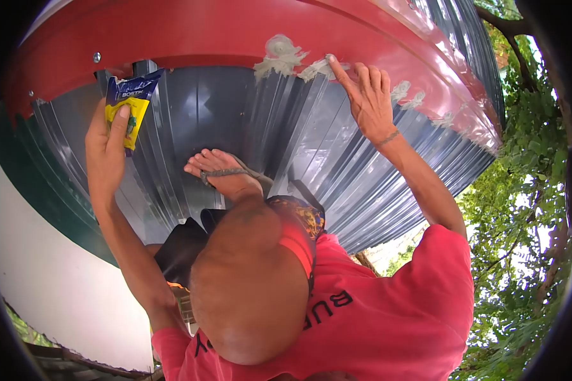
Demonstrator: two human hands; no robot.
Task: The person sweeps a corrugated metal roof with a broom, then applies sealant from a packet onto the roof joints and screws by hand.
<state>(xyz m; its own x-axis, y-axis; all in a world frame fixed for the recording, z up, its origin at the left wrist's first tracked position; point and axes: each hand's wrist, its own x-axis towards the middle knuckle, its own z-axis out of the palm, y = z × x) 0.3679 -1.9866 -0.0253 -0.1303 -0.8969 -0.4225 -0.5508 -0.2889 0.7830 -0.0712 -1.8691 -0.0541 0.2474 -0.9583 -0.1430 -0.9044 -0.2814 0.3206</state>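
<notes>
A blue and yellow sealant packet marked BOSTIK (128, 101) is gripped in my left hand (108, 143), the thumb pressed across its front. It is held up just below the red metal flashing (190, 38). On the right, my right hand (370, 105) has its index finger stretched out, the tip touching a patch of grey sealant (314, 71) at the flashing's lower edge. Its other fingers are loosely extended and hold nothing. A larger smeared sealant patch (279, 56) lies just left of that fingertip. Several smaller patches follow the same edge to the right.
Dark ribbed roofing sheet (203, 101) spreads under the flashing. My bare knee (248, 298) is bent, and my foot in a strapped sandal (225, 178) rests on the sheet. A screw head (97, 57) shows on the flashing. Leafy branches (521, 254) are at right, a white wall (38, 254) at left.
</notes>
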